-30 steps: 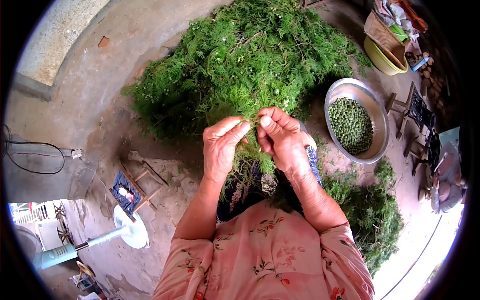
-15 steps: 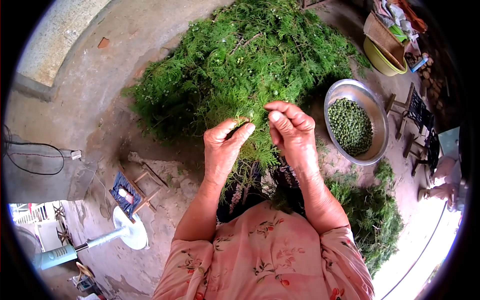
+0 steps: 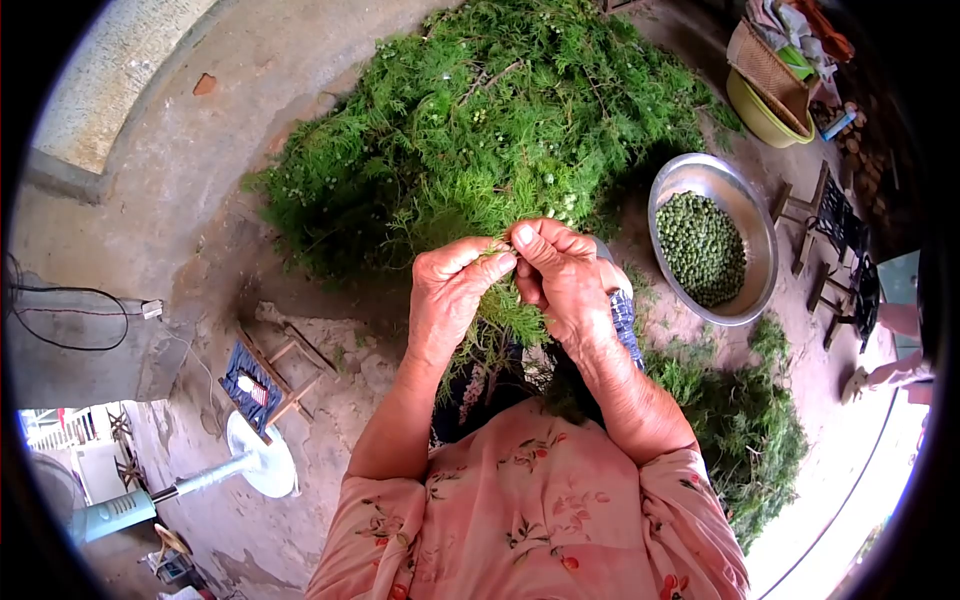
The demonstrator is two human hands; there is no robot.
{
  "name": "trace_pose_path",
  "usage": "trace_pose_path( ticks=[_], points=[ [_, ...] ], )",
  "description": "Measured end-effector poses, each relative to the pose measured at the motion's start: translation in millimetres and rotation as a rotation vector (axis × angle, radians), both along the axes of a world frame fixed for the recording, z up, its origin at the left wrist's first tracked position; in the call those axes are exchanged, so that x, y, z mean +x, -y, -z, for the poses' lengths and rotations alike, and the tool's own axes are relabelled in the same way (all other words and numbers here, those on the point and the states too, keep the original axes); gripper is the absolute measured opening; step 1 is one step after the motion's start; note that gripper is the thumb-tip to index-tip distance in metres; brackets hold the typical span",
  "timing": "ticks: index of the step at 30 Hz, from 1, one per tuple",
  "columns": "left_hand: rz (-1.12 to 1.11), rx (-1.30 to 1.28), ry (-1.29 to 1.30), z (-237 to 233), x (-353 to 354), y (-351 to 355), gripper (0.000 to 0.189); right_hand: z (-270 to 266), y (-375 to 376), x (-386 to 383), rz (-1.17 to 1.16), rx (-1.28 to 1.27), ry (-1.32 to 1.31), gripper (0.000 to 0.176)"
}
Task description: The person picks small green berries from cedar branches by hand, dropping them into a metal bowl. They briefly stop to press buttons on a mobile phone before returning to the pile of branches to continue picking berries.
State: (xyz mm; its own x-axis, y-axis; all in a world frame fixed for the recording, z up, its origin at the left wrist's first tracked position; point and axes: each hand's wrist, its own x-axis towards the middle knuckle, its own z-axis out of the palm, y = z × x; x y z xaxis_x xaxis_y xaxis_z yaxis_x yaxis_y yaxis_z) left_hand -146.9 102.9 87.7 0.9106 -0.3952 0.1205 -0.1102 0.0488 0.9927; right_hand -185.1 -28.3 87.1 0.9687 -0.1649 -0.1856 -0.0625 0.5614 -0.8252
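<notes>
My left hand (image 3: 452, 292) pinches a green sprig (image 3: 497, 249) between thumb and forefinger. Touching it at the fingertips is my right hand (image 3: 565, 277), its thumb and fingers closed on something too small to make out. Leafy green branches hang below both hands over my lap. Just beyond them lies a large heap of green branches (image 3: 500, 130) with small pale berries among the leaves. To the right stands a metal basin (image 3: 757, 255) holding many small green berries (image 3: 700, 250).
A smaller pile of branches (image 3: 735, 430) lies at my right. Small stools (image 3: 835, 225) stand beyond the basin, near a yellow-green tub (image 3: 757, 115). At left are a folding stool (image 3: 255, 385) and a pedestal fan (image 3: 110, 515). Part of a person (image 3: 895, 375) shows far right.
My right hand has moved left and down, so its fingertips now meet those of my left hand. At the far right, the other person's limbs have shifted.
</notes>
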Motion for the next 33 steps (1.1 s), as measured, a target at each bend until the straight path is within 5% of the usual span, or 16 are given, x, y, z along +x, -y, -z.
trace_pose_path(
  ticks=[2, 4, 10, 12, 15, 16, 18, 20, 24, 28, 32, 33],
  points=[
    [-0.049, -0.084, -0.129, -2, 0, 0, 0.015, -6, 0, 1, 0.148, 0.232, -0.251, 0.022],
    [-0.084, -0.136, -0.148, 1, 4, -6, 0.013, 5, 19, 6, 0.244, 0.351, -0.187, 0.021],
    [-0.315, -0.322, -0.432, 11, 21, -17, 0.035, 47, 97, -3, 0.429, 0.323, -0.207, 0.012],
    [-0.312, -0.344, -0.411, 23, 27, -26, 0.045, 72, 141, -6, 0.637, 0.674, -0.211, 0.007],
    [-0.306, -0.402, -0.428, 34, 32, -34, 0.044, 101, 208, -31, 0.954, 0.321, -0.097, 0.019],
    [-0.311, -0.400, -0.429, 33, 32, -34, 0.044, 100, 227, -36, 1.037, 0.399, -0.026, 0.023],
    [-0.306, -0.357, -0.342, 29, 30, -34, 0.035, 101, 247, -61, 1.008, 0.117, 0.088, 0.032],
    [-0.366, -0.343, -0.293, 25, 26, -31, 0.033, 133, 300, -83, 1.017, 0.210, 0.033, 0.032],
    [-0.479, -0.257, -0.139, 31, 24, -26, 0.051, 133, 278, -66, 0.844, 0.265, -0.005, 0.028],
    [-0.511, -0.168, -0.044, 30, 21, -22, 0.056, 99, 186, -37, 0.392, 0.295, 0.197, 0.020],
    [-0.489, 0.016, 0.068, 38, 24, -30, 0.060, 37, 66, -22, 0.235, 0.131, -0.168, 0.024],
    [-0.536, 0.295, 0.205, 41, 28, -34, 0.060, 39, 50, -20, 0.179, 0.117, -0.193, 0.024]
  ],
)
